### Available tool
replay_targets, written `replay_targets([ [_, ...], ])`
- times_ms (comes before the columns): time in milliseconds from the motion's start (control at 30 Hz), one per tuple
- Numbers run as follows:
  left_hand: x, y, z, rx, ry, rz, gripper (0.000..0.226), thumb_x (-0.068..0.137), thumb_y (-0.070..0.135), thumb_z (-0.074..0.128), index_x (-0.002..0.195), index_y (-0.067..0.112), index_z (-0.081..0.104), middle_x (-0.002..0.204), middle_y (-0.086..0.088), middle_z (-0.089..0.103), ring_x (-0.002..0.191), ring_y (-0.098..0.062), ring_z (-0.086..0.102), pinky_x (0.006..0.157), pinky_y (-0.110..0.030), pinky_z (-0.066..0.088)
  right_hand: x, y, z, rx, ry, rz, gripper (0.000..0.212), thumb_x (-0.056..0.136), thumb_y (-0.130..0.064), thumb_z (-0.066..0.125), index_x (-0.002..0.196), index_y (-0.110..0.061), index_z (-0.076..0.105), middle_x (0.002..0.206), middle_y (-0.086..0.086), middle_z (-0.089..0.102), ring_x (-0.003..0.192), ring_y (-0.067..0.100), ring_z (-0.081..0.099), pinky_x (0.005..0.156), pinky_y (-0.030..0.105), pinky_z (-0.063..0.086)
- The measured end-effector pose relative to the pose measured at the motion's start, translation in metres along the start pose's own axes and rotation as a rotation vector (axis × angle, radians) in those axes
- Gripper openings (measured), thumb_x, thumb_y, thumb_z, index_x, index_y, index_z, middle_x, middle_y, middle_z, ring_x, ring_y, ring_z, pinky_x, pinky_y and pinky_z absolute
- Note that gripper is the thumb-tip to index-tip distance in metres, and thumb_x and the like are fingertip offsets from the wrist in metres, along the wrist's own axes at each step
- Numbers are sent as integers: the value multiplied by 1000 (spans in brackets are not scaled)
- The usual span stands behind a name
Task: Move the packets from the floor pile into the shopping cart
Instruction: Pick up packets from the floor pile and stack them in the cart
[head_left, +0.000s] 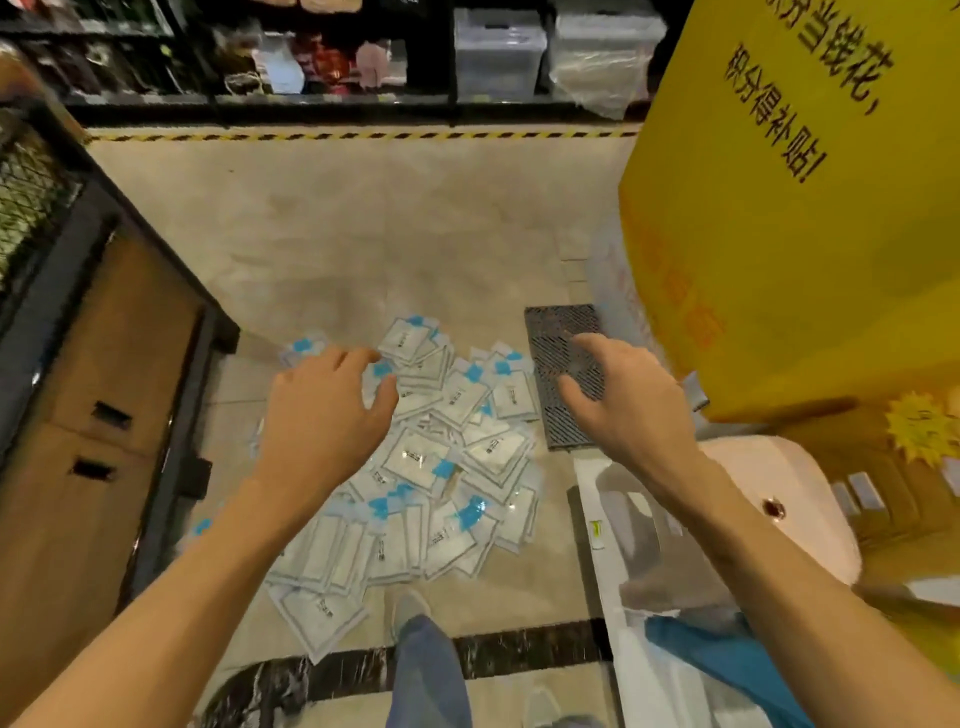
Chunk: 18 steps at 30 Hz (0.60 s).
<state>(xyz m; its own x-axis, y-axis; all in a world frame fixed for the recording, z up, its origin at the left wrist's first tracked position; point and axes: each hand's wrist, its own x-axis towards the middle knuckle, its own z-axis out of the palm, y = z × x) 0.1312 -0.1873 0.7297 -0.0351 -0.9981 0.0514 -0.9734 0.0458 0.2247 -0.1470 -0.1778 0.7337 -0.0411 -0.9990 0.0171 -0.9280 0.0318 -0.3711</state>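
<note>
From your head camera, the packets (415, 467) lie in a loose, slippery heap on the floor (363, 234), between your two arms. Grab too many at once and some may slide out and scatter. You might also step on the ones near your shoe (410, 610).

Your left hand (327, 410) hangs over the heap, fingers (382, 397) loosely bent, holding nothing. Your right hand (623, 400) is spread wide, empty. I cannot see the shopping cart clearly.
</note>
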Motion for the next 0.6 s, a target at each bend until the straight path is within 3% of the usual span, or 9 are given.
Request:
replay_targets([
  [200, 69, -50, 92, -7, -87, 51, 41, 98, 39, 57, 130, 16, 64, 122, -9, 70, 105, -34, 66, 86, -47, 50, 43, 10, 85, 12, -37, 136, 48, 94, -38, 66, 139, -21, 60, 131, 4, 67, 118, 32, 61, 90, 49, 55],
  [300, 96, -74, 155, -17, -136, 27, 51, 93, 46, 46, 128, 13, 65, 117, -11, 70, 100, -38, 66, 83, -49, 52, 65, 33, 142, 25, -54, 175, 50, 93, -37, 70, 138, -18, 61, 131, 5, 68, 116, 33, 62, 86, 47, 55],
  [600, 137, -140, 431, 21, -267, -87, 56, 87, 44, 48, 131, 13, 63, 116, -17, 70, 99, -42, 65, 81, -52, 49, 137, 149, 381, 25, -172, 259, 52, 93, -39, 69, 139, -17, 58, 130, 9, 68, 115, 35, 62, 85, 46, 52],
])
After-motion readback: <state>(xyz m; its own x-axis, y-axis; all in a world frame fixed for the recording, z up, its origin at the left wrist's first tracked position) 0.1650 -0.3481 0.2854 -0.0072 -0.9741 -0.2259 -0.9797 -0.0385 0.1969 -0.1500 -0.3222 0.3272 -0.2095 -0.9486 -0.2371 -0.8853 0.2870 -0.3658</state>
